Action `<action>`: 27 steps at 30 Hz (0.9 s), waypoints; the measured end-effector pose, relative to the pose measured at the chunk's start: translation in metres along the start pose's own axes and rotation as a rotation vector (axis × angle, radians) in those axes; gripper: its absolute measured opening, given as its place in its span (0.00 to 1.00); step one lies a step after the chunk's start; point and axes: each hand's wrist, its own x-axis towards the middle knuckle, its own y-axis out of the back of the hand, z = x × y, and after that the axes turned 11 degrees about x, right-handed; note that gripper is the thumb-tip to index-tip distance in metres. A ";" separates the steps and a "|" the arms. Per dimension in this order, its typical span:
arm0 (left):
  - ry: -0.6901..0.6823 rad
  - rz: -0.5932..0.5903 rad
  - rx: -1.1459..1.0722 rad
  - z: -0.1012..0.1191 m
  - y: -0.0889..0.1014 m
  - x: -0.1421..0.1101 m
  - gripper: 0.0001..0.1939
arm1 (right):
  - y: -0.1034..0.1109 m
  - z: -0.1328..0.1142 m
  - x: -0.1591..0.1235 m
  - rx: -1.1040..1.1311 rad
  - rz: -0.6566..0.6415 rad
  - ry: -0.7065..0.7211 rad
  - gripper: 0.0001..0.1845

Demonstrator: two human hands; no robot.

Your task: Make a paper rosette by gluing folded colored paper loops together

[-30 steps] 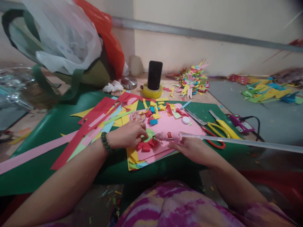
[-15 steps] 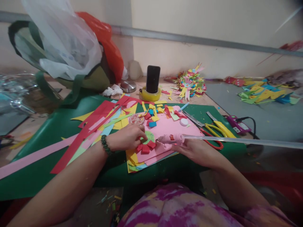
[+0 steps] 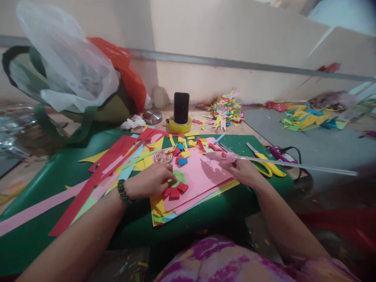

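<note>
My left hand, with a green bead bracelet at the wrist, has its fingers curled down on a small green paper circle. Folded red paper pieces fan out along the circle's near edge, on a stack of pink paper. To the right, my right hand is closed around a pink glue gun, its nozzle pointing left above the pink paper. A long clear glue stick sticks out of the gun's back. My fingers partly hide the circle and the gun's handle.
Folded paper bits and a round clear container lie beyond my left hand. Paper strips cover the left of the green mat. Yellow-handled scissors and a yellow cutter lie right; a phone stands behind.
The glue gun in my right hand has moved away from the red pieces, up and to the right. My left hand stays at the green circle. The whole view has shifted slightly.
</note>
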 end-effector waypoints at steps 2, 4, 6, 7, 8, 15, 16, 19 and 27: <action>0.000 -0.006 0.026 0.001 0.000 0.000 0.16 | -0.003 -0.003 0.003 -0.079 -0.060 -0.040 0.23; -0.002 -0.007 0.041 0.001 0.001 0.000 0.17 | -0.003 -0.005 0.002 -0.167 -0.066 -0.094 0.23; -0.006 -0.009 0.042 0.000 0.000 0.000 0.17 | 0.001 -0.008 -0.005 -0.217 -0.059 -0.105 0.22; -0.006 -0.012 0.043 0.000 0.000 0.000 0.17 | 0.005 -0.009 -0.011 -0.230 -0.041 -0.097 0.22; -0.005 -0.013 0.045 0.000 0.000 0.000 0.17 | 0.010 -0.012 -0.019 -0.240 -0.007 -0.089 0.21; 0.012 -0.012 0.047 0.001 -0.001 0.001 0.16 | 0.024 -0.065 -0.060 -0.064 -0.047 0.297 0.20; 0.012 -0.011 0.044 0.002 -0.001 0.001 0.16 | 0.020 -0.075 -0.058 -0.060 -0.073 0.353 0.18; 0.009 -0.005 0.032 0.001 -0.001 0.001 0.16 | 0.012 -0.103 -0.051 -0.128 -0.250 0.412 0.14; 0.003 0.002 0.021 -0.002 -0.004 -0.001 0.17 | 0.041 -0.059 -0.063 0.246 -0.978 0.326 0.13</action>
